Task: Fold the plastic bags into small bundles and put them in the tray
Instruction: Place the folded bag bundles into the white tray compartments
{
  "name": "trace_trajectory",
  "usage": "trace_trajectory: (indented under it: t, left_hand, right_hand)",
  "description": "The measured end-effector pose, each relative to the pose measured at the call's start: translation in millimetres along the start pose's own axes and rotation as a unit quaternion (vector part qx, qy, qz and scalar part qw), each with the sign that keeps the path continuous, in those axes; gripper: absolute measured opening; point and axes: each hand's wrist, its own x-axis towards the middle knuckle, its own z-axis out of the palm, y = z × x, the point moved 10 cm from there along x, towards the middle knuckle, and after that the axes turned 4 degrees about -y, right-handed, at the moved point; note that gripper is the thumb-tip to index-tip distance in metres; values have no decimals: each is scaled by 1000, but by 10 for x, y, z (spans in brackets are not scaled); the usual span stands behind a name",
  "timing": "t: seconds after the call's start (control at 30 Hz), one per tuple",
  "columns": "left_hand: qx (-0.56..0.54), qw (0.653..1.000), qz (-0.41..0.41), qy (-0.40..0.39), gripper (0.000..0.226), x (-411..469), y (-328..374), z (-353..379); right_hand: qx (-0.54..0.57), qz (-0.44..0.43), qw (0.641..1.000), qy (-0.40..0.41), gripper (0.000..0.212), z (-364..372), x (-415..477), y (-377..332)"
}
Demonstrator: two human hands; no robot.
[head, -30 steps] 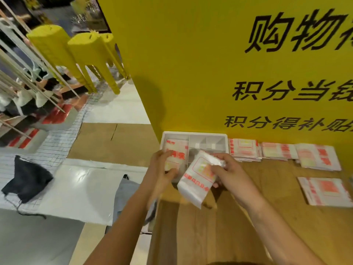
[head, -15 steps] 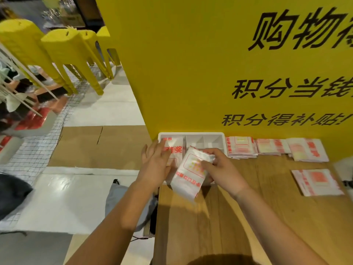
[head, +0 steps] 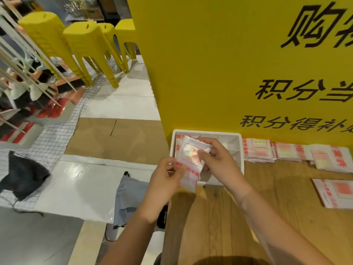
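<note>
**Above the tray (head: pixel 225 133), one bag (head: pixel 191 159) held at both ends**

At the far left, yellow stools (head: pixel 80 46) stand in a row on the floor. Nearer, a black cloth (head: pixel 23 175) lies on a white sheet. Right of it, a grey cloth (head: pixel 129 196) lies just beside the left edge of the wooden table (head: pixel 219 217).

The left hand (head: pixel 164 184) is over that table edge. Its fingers are curled and its fingertips pinch the near left edge of the bag. The bag is white with red print and partly folded. It is held tilted above the left part of the tray, and its near end hangs past the tray's near rim. A second bag (head: pixel 179 144) lies in the tray's left compartment, mostly hidden behind the held one.

The right hand (head: pixel 219 161) grips the bag's far right part, with the thumb on its printed face and the fingers curled behind the far corner. This hand is over the middle of the tray. The white tray has dividers and sits at the table's far left corner, against the foot of a tall yellow board (head: pixel 219 64) with black lettering.

Right of the tray, stacks (head: pixel 257 150) of flat bags lie in a row along the board. A near stack (head: pixel 336 194) lies apart from them, towards the right edge.
</note>
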Motion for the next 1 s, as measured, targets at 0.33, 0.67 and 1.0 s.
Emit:
trace_trajectory:
  t: [0.33,0.67,1.0]
  left_hand:
    - [-47,997,-52,-43,37,2,-31,4]
    - [-152,982,-82,-78,40,111,-108,123]
    - [-223,972,-36,61,40,199,-138,-114]
  right_hand:
    - [60,-36,997,-14,29,105,55,-102]
    - [104,-31,994,2,27,62,111,-100]
    - [-106,-32,990,85,61,-45,225,28]
